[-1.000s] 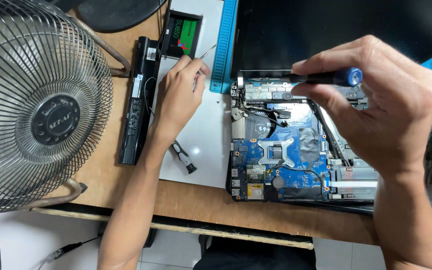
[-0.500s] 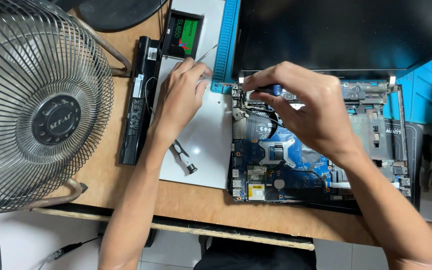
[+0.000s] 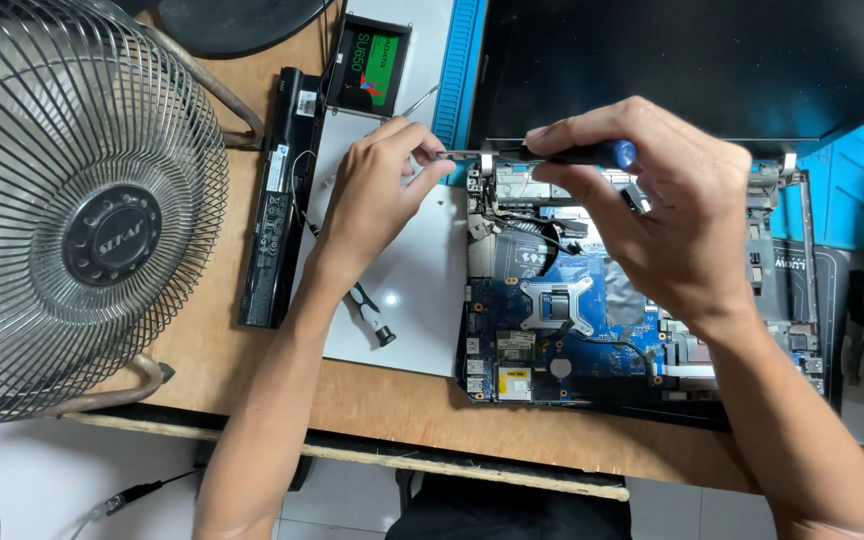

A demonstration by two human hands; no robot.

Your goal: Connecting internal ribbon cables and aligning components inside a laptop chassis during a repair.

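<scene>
Right hand (image 3: 667,215) grips the blue-capped screwdriver (image 3: 577,153) held level over the opened laptop's (image 3: 552,330) top edge; left hand (image 3: 377,195) pinches its shaft, tip hidden behind fingers. Pliers (image 3: 372,318) half-covered by the left wrist. Battery (image 3: 272,200) lies beside the fan (image 3: 72,210).

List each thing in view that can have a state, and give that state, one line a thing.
laptop: opened up, blue board bare
screwdriver: held level in right hand, left hand pinching its shaft
battery: out, lying on desk
drive: out, lying flat
pliers: lying unused
fan: spinning or still, cannot tell
</scene>
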